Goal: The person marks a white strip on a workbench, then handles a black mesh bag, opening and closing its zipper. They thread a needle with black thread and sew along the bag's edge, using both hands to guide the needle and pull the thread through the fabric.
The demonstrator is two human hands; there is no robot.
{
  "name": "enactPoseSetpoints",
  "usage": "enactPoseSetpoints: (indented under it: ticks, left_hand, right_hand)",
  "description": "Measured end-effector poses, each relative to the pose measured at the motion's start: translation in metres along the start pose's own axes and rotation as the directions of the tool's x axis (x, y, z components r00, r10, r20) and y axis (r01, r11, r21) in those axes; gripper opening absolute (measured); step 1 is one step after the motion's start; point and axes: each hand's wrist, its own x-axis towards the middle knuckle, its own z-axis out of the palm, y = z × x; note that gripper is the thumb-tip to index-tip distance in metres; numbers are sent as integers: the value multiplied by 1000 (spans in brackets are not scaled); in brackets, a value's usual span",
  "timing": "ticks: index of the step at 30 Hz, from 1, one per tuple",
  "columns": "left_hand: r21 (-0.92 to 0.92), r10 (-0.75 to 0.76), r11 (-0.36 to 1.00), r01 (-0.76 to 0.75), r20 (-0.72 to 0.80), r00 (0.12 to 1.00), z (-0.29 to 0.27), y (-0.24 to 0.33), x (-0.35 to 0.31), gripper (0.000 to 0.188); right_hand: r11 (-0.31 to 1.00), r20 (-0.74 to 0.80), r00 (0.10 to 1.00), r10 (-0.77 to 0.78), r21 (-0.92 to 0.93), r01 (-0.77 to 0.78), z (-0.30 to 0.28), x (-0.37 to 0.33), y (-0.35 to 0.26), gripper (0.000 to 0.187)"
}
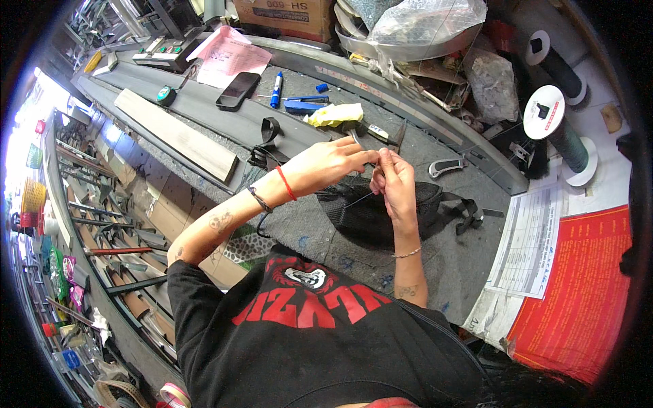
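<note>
My left hand (330, 163) comes in from the left, and its fingertips meet those of my right hand (396, 182) over the workbench. Both hands are closed in a pinch. What lies between the fingertips is too small to make out. A thin dark cord (360, 199) runs from under my right hand toward a black mesh bag (350, 217), which lies just below both hands. The bag's black strap (466, 212) trails off to the right. Close beyond my fingers lies a tool with a pale handle (381, 133), partly hidden.
A grey utility knife (446, 166) lies right of my hands. Beyond them are a yellow cloth (335, 115), a blue stapler (306, 104), a blue marker (276, 90) and a phone (238, 91). Thread spools (570, 146) stand at right; a long pale board (173, 130) lies left.
</note>
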Motion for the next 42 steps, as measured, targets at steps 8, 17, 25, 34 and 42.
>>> enactPoseSetpoints:
  ticks: [8, 17, 25, 34, 42]
  left_hand:
    - [451, 91, 892, -7, -164, 982, 24, 26, 7, 40]
    - [1, -233, 972, 234, -95, 968, 36, 19, 9, 26]
    - [-474, -350, 714, 516, 397, 849, -10, -8, 0, 22]
    - [-455, -286, 754, 473, 420, 861, -18, -13, 3, 19]
    - [-426, -198, 817, 388, 425, 883, -27, -16, 3, 17]
  right_hand:
    - [1000, 33, 999, 12, -27, -11, -5, 1, -15, 34]
    - [980, -105, 992, -66, -193, 45, -12, -4, -14, 20]
    - [533, 52, 819, -571, -735, 418, 16, -45, -23, 29]
    - [255, 265, 702, -661, -801, 542, 37, -44, -26, 32]
    - [294, 249, 803, -541, -839, 458, 33, -37, -14, 16]
